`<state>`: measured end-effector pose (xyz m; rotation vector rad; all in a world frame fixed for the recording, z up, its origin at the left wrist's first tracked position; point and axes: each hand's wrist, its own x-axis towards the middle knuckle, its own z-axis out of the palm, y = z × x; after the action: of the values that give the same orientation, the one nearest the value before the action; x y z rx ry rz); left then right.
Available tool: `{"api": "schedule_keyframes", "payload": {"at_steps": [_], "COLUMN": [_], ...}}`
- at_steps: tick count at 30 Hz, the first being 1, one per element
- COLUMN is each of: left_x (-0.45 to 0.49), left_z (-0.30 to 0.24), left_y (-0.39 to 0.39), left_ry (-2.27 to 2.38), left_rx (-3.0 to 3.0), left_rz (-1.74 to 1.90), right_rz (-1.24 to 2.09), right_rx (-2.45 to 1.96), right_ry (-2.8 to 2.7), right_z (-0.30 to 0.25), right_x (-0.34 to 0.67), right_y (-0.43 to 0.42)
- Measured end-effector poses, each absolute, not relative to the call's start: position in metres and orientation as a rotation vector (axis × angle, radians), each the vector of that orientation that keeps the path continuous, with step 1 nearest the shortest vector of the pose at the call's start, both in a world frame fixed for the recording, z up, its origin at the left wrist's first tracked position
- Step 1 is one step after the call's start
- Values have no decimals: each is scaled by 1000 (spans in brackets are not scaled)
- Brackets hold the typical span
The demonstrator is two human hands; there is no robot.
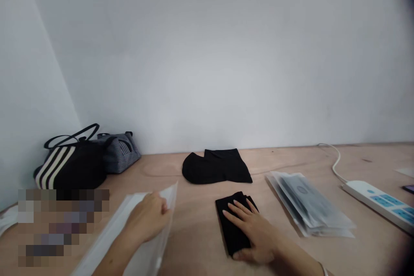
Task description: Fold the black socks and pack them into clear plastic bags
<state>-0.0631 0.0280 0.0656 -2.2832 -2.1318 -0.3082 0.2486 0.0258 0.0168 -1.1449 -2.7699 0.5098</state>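
Note:
My left hand [149, 216] is closed at the upper edge of a frosted plastic bag [161, 241], its thumb and fingers pinching the film. Part of the bag lies under my wrist and runs out of view at the bottom. Spread flat, my right hand [254, 233] presses on a folded black cloth [231, 224] on the table. Behind it, near the wall, a black fabric piece [216, 166] with a notched upper edge and a rounded left end is laid out flat. Several filled frosted bags [307, 202] are stacked to the right of my right hand.
A black bag with white stripes [73, 166] and a striped pouch [121, 153] stand at the back left. A power strip [378, 200] with a white cable [337, 164] is on the right. Blurred-out items [61, 228] lie on the left of the wooden table [194, 246].

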Motion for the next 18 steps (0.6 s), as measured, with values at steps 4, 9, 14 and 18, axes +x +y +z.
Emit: {"api": "schedule_keyframes", "payload": {"at_steps": [4,9,14,18], "left_x": [6,59,67,63], "left_z": [58,11,-14,-16], "left_y": [29,45,46,40], "left_ry": [-1973,-1997,-2000,-1959], "left_rx": [-2555,-2595,-2588,-2624], "left_rz": [-466,-519,-623,-667], "right_rz": [428,399,505,547], "right_rx": [-1369,-1588,-1539,-1296], "right_ry": [-2654,-2411,-2241,-2441], "right_z": [7,-3,-1,4], "right_x": [241,238,239,237], "right_y": [25,29,29,22]}}
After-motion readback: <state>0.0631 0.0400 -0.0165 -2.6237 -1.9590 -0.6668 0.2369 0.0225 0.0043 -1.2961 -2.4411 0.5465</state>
